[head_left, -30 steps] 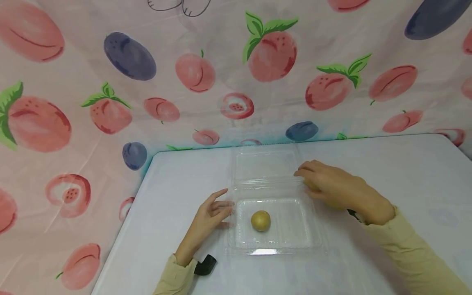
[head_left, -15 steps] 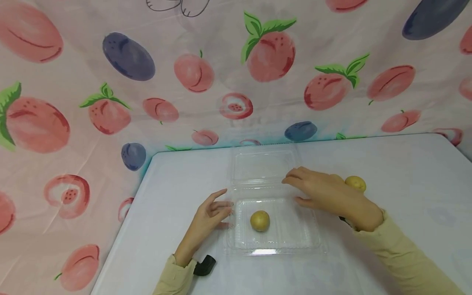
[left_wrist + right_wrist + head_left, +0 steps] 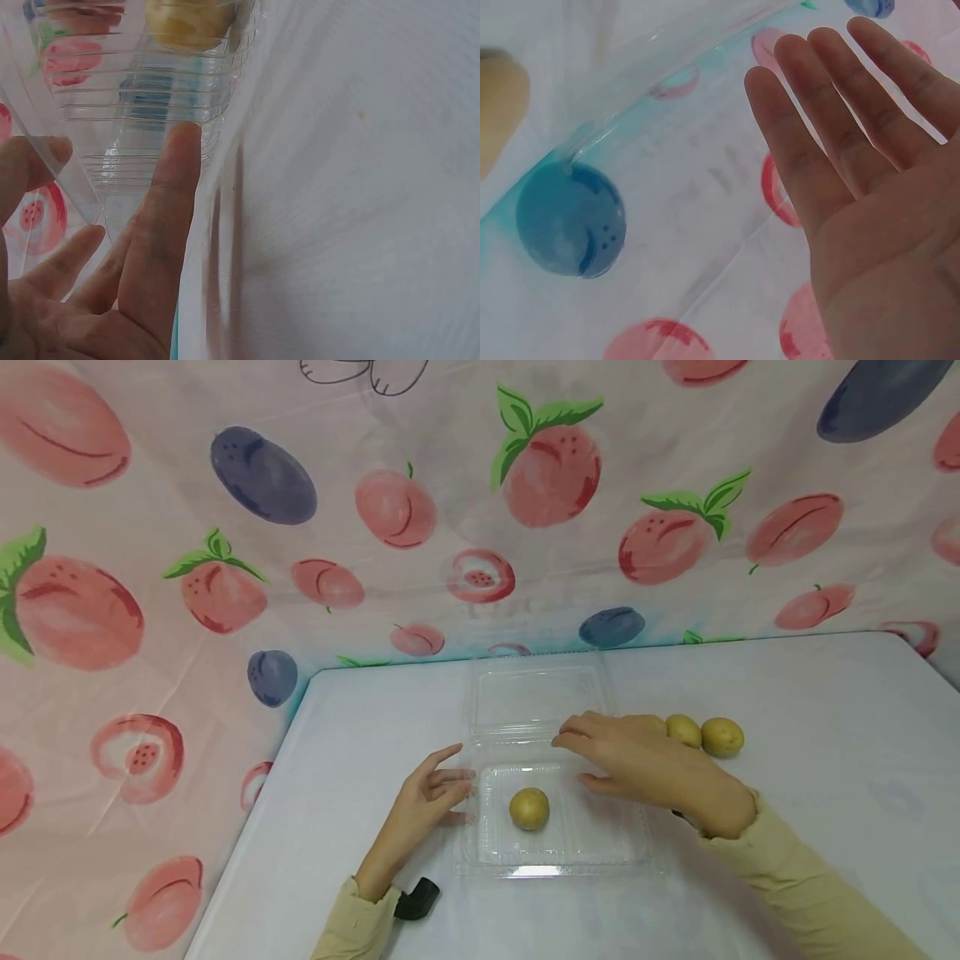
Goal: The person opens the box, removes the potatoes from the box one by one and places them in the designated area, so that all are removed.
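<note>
A clear plastic clamshell box (image 3: 630, 852) lies on the white table with its lid (image 3: 540, 693) folded back. Inside its tray sits one round, yellow-brown, potato-like item (image 3: 529, 809), left of the middle. My left hand (image 3: 420, 806) is at the box's left side, fingers extended; in the left wrist view the fingertips (image 3: 184, 139) are right against the ribbed clear wall. Over the tray's back right part hovers my right hand (image 3: 637, 760), holding nothing. The right wrist view shows its fingers (image 3: 799, 150) straight, with a blurred yellow item (image 3: 499, 105) off to the left.
Several more yellow-brown items (image 3: 722, 737) stand in a row right of the box, one partly behind my right hand. A black strap piece (image 3: 417, 899) hangs at my left wrist. Behind the table rises a fruit-print cloth (image 3: 450, 443).
My right hand has moved left from the row of yellow items to above the tray, uncovering those items. My left hand and the item in the box have stayed put.
</note>
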Tool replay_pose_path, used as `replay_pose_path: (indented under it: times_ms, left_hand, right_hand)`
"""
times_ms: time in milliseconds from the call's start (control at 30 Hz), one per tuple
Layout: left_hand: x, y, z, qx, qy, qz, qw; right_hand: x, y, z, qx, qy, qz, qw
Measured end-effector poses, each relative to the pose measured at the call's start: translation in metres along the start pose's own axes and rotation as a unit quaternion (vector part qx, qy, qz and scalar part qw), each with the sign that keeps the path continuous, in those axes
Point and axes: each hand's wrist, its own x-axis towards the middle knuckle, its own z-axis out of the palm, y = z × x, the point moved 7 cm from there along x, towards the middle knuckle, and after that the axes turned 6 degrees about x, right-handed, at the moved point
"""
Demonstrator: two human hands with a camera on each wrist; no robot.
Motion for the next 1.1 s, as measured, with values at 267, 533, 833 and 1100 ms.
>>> replay_pose_path:
  times_ms: [267, 533, 833, 1100]
  left_hand:
    - [0.000, 0.000, 0.001, -0.004, 0.001, -0.001, 1.0000]
    - [0.000, -0.001, 0.000, -0.001, 0.001, 0.000, 1.0000]
    - [0.000, -0.001, 0.000, 0.000, 0.002, -0.001, 1.0000]
    - [0.001, 0.000, 0.000, -0.001, 0.003, -0.003, 1.0000]
  right_hand:
    - [0.006, -0.010, 0.009, 0.011, -0.026, -0.007, 0.9996]
    - [0.014, -0.019, 0.016, 0.038, -0.032, -0.019, 0.9986]
    - [0.019, -0.029, 0.022, 0.051, -0.052, -0.036, 0.9967]
    - [0.021, -0.034, 0.025, 0.049, -0.054, -0.053, 0.9959]
